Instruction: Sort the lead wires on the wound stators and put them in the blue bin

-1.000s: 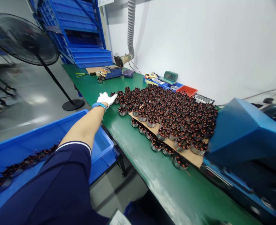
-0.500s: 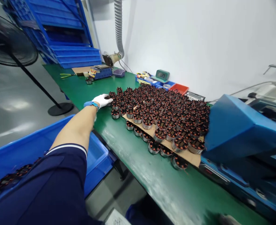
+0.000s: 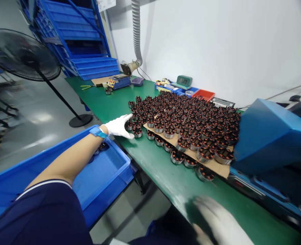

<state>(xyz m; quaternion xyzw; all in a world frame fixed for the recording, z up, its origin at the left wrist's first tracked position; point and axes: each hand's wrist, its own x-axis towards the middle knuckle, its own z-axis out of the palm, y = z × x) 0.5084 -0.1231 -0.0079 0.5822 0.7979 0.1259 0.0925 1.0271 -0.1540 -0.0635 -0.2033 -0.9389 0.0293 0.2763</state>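
Observation:
My left hand (image 3: 119, 126), in a white glove with a blue band at the wrist, is at the left end of the stators. Its thumb and fingers are spread apart, with a copper-wound motor stator (image 3: 128, 125) in the gap between them; whether they touch it I cannot tell. Just beside the thumb stands another stator (image 3: 137, 131) with a silver rim. My gloved right hand (image 3: 218, 217) is over the green table at the lower right, smeared by motion. Several rows of stators (image 3: 183, 117) stand close together, many on a cardboard sheet (image 3: 218, 166) with more stators beneath it.
A blue bin (image 3: 107, 180) stands at the table's near left edge, with a few dark parts inside. A blue machine (image 3: 273, 136) borders the stators on the right. Small trays, a red one (image 3: 204, 94) among them, and a clock (image 3: 184, 81) sit behind. A fan (image 3: 28, 58) stands left.
My left hand has come nearer along the table edge and its fingers have spread. My right hand has come into fuller view at the lower right. The camera view has shifted left.

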